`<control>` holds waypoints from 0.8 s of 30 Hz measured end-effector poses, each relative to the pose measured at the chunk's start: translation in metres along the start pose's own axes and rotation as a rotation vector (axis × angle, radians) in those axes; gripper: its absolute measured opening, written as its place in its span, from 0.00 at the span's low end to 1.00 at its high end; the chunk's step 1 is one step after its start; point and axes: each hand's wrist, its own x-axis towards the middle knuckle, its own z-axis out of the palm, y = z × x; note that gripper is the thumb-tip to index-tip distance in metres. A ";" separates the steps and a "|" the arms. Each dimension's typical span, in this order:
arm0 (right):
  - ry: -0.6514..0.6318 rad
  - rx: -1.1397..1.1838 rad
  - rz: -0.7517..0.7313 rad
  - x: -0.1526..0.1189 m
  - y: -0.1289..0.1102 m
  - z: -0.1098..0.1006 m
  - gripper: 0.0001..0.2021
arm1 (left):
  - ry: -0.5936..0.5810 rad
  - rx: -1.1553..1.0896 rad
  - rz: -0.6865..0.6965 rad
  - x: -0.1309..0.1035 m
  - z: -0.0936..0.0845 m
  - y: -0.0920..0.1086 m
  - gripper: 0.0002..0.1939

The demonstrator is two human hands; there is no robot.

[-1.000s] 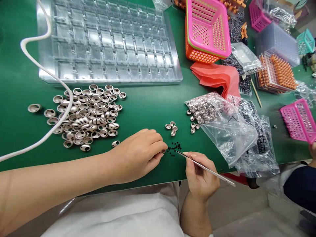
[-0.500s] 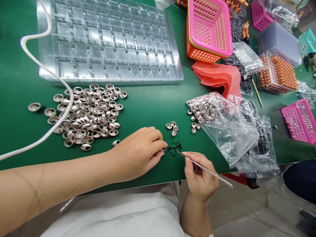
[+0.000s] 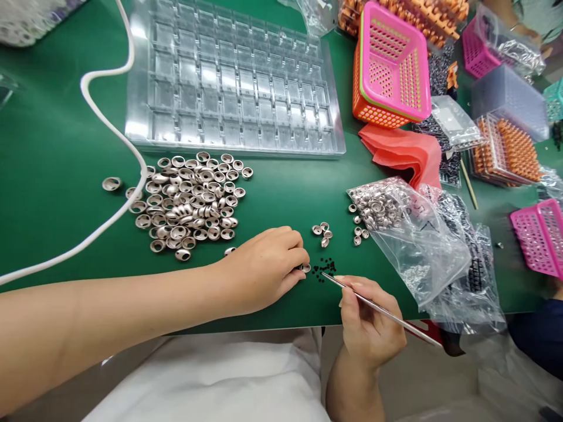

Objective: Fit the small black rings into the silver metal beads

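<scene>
My left hand rests on the green table, its fingers closed on a small silver metal cup with a hole in it. Between thumb and fingers, my right hand pinches slim metal tweezers. Their tip touches or hovers just over a scatter of tiny black pieces, right beside the held cup. A few smaller silver cups lie just beyond those pieces. Left of my left hand spreads a large pile of silver cups.
A clear plastic tray with compartments lies at the back. A white cable crosses the left side. To the right are stacked baskets, red cloth, a clear bag of silver parts and a pink basket.
The whole scene has shifted right in the picture as the camera moved. Both hands keep their grips, and the tweezers' tip stays among the black pieces.
</scene>
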 end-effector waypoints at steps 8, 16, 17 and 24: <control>-0.137 -0.065 -0.131 0.005 0.006 0.007 0.17 | 0.028 -0.017 0.015 0.000 0.002 0.000 0.04; -0.233 -0.091 -0.195 0.007 0.008 0.004 0.18 | 0.077 -0.008 0.046 -0.001 0.012 -0.003 0.06; -0.233 -0.085 -0.205 0.007 0.008 0.004 0.18 | 0.063 -0.010 0.043 -0.001 0.011 -0.003 0.06; -0.249 -0.048 -0.206 0.008 0.008 0.004 0.21 | 0.041 -0.008 0.045 0.000 0.004 0.002 0.08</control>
